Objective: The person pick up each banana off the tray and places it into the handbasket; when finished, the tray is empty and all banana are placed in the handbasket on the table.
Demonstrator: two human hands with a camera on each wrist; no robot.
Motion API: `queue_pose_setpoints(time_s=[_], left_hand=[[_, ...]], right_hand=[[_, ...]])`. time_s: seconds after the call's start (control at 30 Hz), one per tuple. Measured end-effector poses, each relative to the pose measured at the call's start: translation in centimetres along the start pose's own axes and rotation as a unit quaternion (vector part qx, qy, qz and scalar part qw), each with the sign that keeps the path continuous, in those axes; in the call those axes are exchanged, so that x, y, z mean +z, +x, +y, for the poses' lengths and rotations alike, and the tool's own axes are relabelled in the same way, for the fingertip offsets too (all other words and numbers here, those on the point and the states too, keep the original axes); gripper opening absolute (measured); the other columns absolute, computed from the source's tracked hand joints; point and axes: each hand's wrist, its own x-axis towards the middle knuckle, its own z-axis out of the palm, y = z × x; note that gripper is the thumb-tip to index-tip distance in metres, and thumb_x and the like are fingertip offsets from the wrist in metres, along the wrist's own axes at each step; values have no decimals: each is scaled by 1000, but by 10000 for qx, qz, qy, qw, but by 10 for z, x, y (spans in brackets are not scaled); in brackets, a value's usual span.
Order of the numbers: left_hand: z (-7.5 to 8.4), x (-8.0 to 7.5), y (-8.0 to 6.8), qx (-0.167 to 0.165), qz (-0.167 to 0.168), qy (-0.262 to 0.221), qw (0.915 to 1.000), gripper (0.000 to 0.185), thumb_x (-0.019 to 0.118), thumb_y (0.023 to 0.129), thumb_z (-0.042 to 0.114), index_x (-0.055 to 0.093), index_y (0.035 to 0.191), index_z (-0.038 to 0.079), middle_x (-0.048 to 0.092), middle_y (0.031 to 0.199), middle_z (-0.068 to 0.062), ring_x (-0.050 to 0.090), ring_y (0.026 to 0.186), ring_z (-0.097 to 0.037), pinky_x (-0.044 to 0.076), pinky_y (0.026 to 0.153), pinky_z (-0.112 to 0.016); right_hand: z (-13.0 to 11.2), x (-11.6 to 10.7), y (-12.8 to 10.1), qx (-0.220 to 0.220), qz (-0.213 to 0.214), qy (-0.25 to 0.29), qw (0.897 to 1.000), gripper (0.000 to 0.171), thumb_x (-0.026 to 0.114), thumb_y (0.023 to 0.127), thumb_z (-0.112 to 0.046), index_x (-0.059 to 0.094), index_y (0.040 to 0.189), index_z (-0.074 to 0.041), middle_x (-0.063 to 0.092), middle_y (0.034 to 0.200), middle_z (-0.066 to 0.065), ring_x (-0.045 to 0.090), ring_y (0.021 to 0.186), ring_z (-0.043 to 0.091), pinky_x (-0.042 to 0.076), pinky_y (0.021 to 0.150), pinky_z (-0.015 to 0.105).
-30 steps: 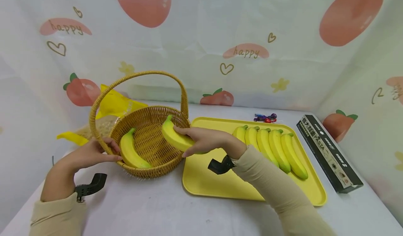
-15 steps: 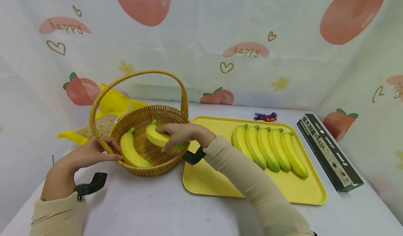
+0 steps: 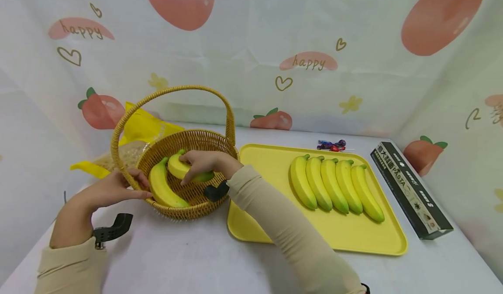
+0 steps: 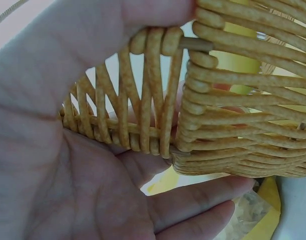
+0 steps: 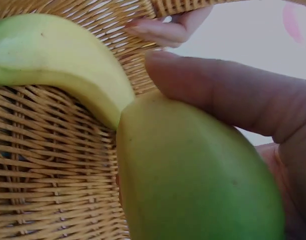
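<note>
The right hand is gripping a banana from above, fingers curled over it, inside the wicker basket near the bench's left edge. The banana's long axis is running left to right, its stem end touching a second banana lying along the basket's near-left wall. The left hand is clasping the basket's left rim, thumb over the weave. Open basket floor is showing toward the far wall. Five bananas are lying side by side on the yellow tray to the right.
</note>
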Motion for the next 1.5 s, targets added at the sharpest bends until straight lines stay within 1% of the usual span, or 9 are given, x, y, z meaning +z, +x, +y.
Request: queue_pose_setpoints(time_s=[0.23,0.43,0.67,0.8,0.83,0.93,1.03,1.23,1.5], left_hand=[[-1,0,1,13,13,3,10000,20,71,82,19,64,93,3,64,85,-1,54,79,-7,49,69,-23],[-1,1,1,28,25,-15,10000,20,71,82,18,64,93,2,64,85,-1,55,79,-7,49,69,-22],[1,0,0,-12,8,-3,10000,20,71,82,19,64,92,3,64,84,-2,54,79,-8,49,69,-23],[1,0,-1,-19,21,1,10000,21,71,82,19,64,92,3,63,84,-2,54,78,-8,49,69,-23],[1,1,0,-23,27,-3,10000,21,71,82,19,64,92,3,63,85,-2,54,79,-8,49,69,-23],[1,1,0,-79,42,32,10000,22,71,82,21,64,93,3,63,86,-2,54,80,-7,49,69,-23],[1,1,0,-151,32,70,9999,23,71,82,22,64,94,4,64,88,-3,54,81,-7,49,70,-23],[0,1,0,-107,26,78,9999,24,71,82,22,64,94,3,64,88,-2,54,81,-6,49,70,-23],[0,0,1,-137,-5,99,9999,23,71,82,23,64,94,4,64,88,-3,54,81,-7,49,70,-24]], right_hand=[[5,5,12,245,-215,241,9992,82,71,82,-18,23,148,-7,30,151,7,40,118,8,37,89,16],[12,7,19,275,-480,873,9946,74,64,87,-12,21,148,-5,22,155,8,26,141,15,37,106,24],[16,10,18,425,-765,1896,9779,68,56,91,-3,19,148,-6,14,157,8,31,137,12,43,100,27],[17,10,18,306,-735,2037,9758,49,54,92,-3,37,138,0,32,149,9,47,112,9,47,88,25],[18,10,17,323,-699,2056,9756,50,55,92,-4,37,138,0,32,149,9,46,118,10,47,92,25],[19,8,15,355,-551,2059,9764,51,58,91,-8,38,138,1,33,148,8,45,123,11,47,94,26],[16,5,8,380,-372,1867,9810,67,61,90,-14,26,146,-5,22,155,7,31,138,17,43,102,31],[11,-6,-15,-64,-3,1006,9949,68,64,88,-24,32,145,-6,27,154,5,34,138,20,41,103,29],[12,-16,-53,-533,279,745,9954,66,63,89,-27,32,145,-10,28,153,-1,36,137,16,36,107,24]])
